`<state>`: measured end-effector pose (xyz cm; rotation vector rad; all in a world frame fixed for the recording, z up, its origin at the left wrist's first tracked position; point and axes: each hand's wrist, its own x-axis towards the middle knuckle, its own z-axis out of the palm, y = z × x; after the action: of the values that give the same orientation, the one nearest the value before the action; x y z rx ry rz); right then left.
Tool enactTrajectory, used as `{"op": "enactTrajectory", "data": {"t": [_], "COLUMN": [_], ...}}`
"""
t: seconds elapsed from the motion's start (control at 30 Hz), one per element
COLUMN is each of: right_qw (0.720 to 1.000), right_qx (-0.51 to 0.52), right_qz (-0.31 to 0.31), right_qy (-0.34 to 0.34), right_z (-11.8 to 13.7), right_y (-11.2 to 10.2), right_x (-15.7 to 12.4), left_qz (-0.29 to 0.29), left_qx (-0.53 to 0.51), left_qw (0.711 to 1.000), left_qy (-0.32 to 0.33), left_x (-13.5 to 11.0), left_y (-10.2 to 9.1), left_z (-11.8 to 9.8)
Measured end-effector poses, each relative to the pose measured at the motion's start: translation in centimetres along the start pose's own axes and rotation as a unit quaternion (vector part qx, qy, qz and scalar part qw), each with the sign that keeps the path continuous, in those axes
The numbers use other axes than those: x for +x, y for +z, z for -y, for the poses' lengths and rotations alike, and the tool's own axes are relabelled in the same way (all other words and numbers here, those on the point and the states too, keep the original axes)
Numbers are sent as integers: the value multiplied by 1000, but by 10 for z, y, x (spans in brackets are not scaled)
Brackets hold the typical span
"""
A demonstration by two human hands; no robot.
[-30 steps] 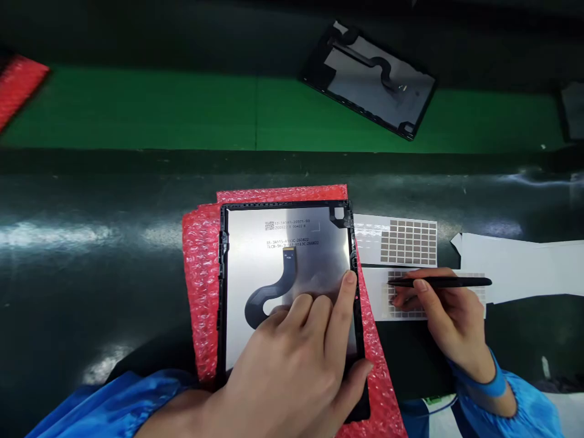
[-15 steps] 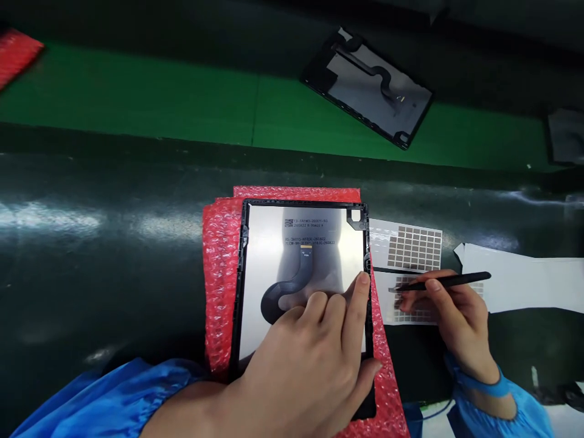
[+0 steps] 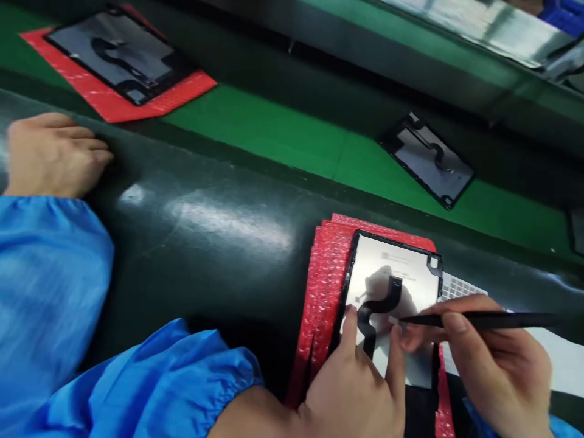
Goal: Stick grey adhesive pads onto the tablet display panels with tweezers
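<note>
A tablet-sized screen panel lies back side up, its silver back edged by a black frame and crossed by a curved black flex cable. My left hand rests on the panel, empty, index finger and thumb spread on either side of the cable. Black tweezers are gripped in my right hand, pointing left over the panel. At their tip, close to my left thumb, is a small pale piece. Red bubble-wrap sheets lie under the panel.
A sheet of small grey squares and white paper lie right of the panel. On the green strip beyond are another panel and one on red wrap. A co-worker's closed hand rests at left.
My right hand has moved left from the sticker sheet to over the panel with the tweezers. My left fingers have shifted beside the cable. The view has swung left, showing a co-worker's hand.
</note>
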<state>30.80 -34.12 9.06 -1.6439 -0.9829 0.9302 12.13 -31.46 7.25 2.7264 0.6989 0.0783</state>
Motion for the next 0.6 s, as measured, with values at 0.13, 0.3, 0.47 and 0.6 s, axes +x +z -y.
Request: {"op": "enactTrajectory", "data": {"t": [0.13, 0.3, 0.47, 0.6], "right_qw": [999, 999, 997, 998], "right_qx": [-9, -25, -30, -39], "right_qz": [30, 19, 41, 37], "right_qy": [0, 44, 52, 43], "right_z": [-3, -9, -7, -6], "right_y": [40, 44, 45, 47], "right_x": [17, 32, 36, 37], "left_qz": [20, 0, -14, -42], "left_qx": [-46, -93, -119, -76], "left_qw": [995, 990, 990, 996], "left_qy": [-90, -110, -77, -9], "left_x": [-1, 2, -2, 2], "left_y": [8, 21, 31, 36], "left_z": [-5, -4, 8, 7]}}
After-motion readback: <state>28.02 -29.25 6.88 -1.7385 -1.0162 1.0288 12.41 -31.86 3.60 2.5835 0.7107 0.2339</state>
